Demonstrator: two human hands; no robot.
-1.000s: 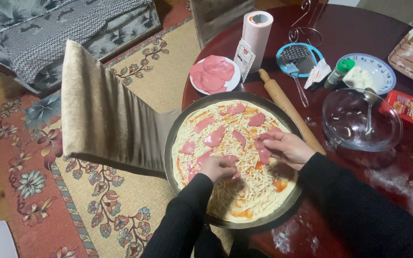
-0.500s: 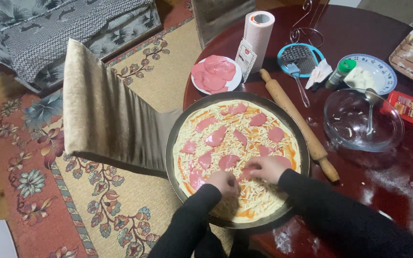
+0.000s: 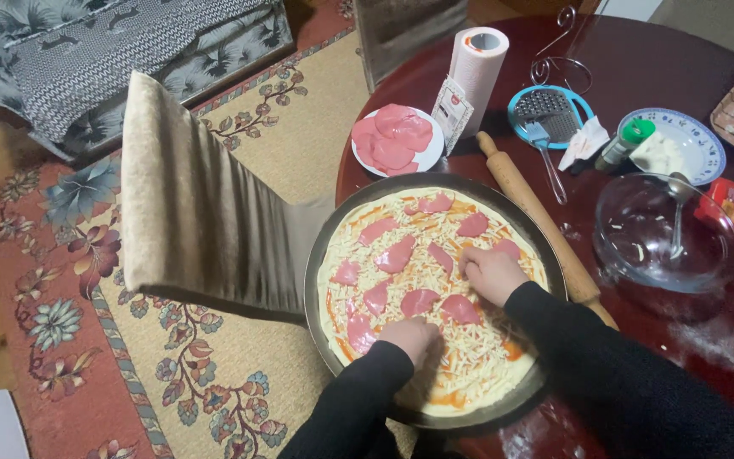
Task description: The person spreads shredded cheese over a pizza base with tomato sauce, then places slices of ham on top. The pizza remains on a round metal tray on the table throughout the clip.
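Observation:
A raw pizza (image 3: 401,280) with red sauce, shredded cheese and several pink meat slices fills a dark round pan (image 3: 323,246) on a dark red round table. My left hand (image 3: 412,338) rests knuckles-up on the near part of the pizza, fingers curled; whether it holds a slice is hidden. My right hand (image 3: 492,274) lies on the cheese at the right middle, fingertips by a pink slice (image 3: 460,309). Both arms wear black sleeves.
A white plate of pink slices (image 3: 396,140) stands behind the pan. A rolling pin (image 3: 527,206) lies along the pan's right side. A glass bowl with a spoon (image 3: 666,235), a grater, a paper roll (image 3: 478,64) and a blue-rimmed plate stand further back. A beige chair back (image 3: 189,204) is at left.
My right hand has moved up and to the right, leaving a new pink slice on the cheese. My left hand slid slightly nearer. The view shifted a little.

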